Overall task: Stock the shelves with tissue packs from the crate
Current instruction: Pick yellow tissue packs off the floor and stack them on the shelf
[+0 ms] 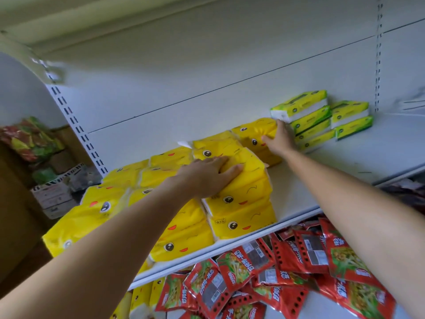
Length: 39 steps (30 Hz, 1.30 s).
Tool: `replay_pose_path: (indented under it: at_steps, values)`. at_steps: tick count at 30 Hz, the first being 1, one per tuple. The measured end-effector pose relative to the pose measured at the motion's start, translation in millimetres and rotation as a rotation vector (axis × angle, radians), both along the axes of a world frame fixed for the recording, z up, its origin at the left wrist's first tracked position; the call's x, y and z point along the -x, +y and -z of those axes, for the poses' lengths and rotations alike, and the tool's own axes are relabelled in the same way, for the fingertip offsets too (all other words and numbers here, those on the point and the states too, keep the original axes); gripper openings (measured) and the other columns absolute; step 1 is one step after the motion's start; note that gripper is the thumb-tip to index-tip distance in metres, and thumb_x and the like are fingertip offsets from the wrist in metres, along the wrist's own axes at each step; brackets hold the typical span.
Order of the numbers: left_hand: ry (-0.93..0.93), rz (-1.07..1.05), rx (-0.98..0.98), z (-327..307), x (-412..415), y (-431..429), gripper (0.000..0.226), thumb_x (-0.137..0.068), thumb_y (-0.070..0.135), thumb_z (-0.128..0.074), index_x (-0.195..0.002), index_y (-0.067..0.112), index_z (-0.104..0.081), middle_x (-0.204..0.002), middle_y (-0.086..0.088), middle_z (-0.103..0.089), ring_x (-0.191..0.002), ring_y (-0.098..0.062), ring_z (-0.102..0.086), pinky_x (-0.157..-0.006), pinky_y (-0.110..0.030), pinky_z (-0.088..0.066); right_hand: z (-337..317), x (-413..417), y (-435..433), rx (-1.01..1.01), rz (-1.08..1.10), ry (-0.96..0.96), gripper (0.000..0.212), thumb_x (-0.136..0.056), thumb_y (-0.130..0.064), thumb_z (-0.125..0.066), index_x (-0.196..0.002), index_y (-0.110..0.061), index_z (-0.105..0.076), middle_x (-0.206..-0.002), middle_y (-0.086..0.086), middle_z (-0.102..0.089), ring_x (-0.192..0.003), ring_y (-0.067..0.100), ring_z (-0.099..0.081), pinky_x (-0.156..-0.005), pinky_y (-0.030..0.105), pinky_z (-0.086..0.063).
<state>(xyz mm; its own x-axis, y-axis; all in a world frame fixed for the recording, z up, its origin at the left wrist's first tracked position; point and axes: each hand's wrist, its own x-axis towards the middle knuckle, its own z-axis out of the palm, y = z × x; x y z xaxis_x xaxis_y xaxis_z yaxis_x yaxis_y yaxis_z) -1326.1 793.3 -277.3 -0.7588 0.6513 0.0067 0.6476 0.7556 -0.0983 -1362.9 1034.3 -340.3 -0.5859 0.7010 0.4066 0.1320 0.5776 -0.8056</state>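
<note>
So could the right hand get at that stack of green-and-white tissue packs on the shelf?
Probably yes: the right hand rests right beside the stack of green-and-white plastic tissue packs, with nothing between them.

Illegible Chinese print on red packets (239, 265)

Yellow tissue packs (239, 203) stacked on shelf (345, 157)

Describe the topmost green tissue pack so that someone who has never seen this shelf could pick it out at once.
Find the white shelf above the red snack bags. At its back, right of the yellow packs, stand two green stacks; take the taller stack, next to the right hand. Its top pack alone sits askew, jutting left past those beneath it.
</note>
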Motion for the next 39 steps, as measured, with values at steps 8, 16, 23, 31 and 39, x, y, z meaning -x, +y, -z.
replay_pose_path:
  at_steps: [8,16,23,31,39]
  values:
    - [-0.065,-0.009,-0.208,-5,0,-8,0.067,-0.089,0.067,-0.022,-0.147,0.034,-0.024,-0.156,-0.002,-0.022,-0.143,-0.026,-0.021,-0.116,-0.044,-0.018,-16,-33,-21,-0.107,-0.078,0.003,0.072,-0.092,-0.02,-0.055,-0.149,-0.009,-0.012,-0.157,0.009,-0.008,-0.144,0.023,-0.012,-0.113,0.033,-0.017]
    - [0.006,-0.015,-0.487,-24,12,-60,0.056,-0.097,0.049,-0.029,-0.144,0.018,-0.035,-0.149,-0.008,-0.038,-0.137,-0.026,-0.034,-0.108,-0.033,-0.027,-76,-75,-95,-0.207,-0.43,0.246,0.044,-0.094,-0.014,-0.051,-0.138,-0.014,-0.041,-0.145,0.003,-0.035,-0.136,0.014,-0.031,-0.107,0.019,-0.022]
    - [0.132,-0.186,-0.599,-41,18,-169,0.048,-0.1,0.04,-0.03,-0.136,0.011,-0.046,-0.137,-0.016,-0.05,-0.125,-0.032,-0.046,-0.094,-0.032,-0.036,-99,-87,-231,-0.22,-0.755,0.239,0.043,-0.092,-0.016,-0.055,-0.133,-0.018,-0.046,-0.142,0.002,-0.041,-0.131,0.011,-0.037,-0.106,0.02,-0.027]
    - [0.207,-0.412,-1.011,57,0,-333,0.037,-0.099,0.029,-0.037,-0.129,0.009,-0.048,-0.125,-0.013,-0.057,-0.116,-0.028,-0.051,-0.089,-0.032,-0.038,-17,-108,-434,-0.286,-1.034,0.31,0.04,-0.088,-0.015,-0.056,-0.129,-0.014,-0.053,-0.131,0.002,-0.052,-0.12,0.004,-0.043,-0.096,0.005,-0.029]
    - [-0.112,-0.663,-0.839,248,-6,-448,0.041,-0.098,0.031,-0.041,-0.136,0.013,-0.043,-0.134,-0.014,-0.047,-0.117,-0.029,-0.049,-0.096,-0.037,-0.038,174,-82,-510,-0.149,-1.004,-0.163,0.041,-0.091,-0.015,-0.056,-0.131,-0.018,-0.05,-0.13,0.003,-0.048,-0.122,0.011,-0.044,-0.095,0.006,-0.028]
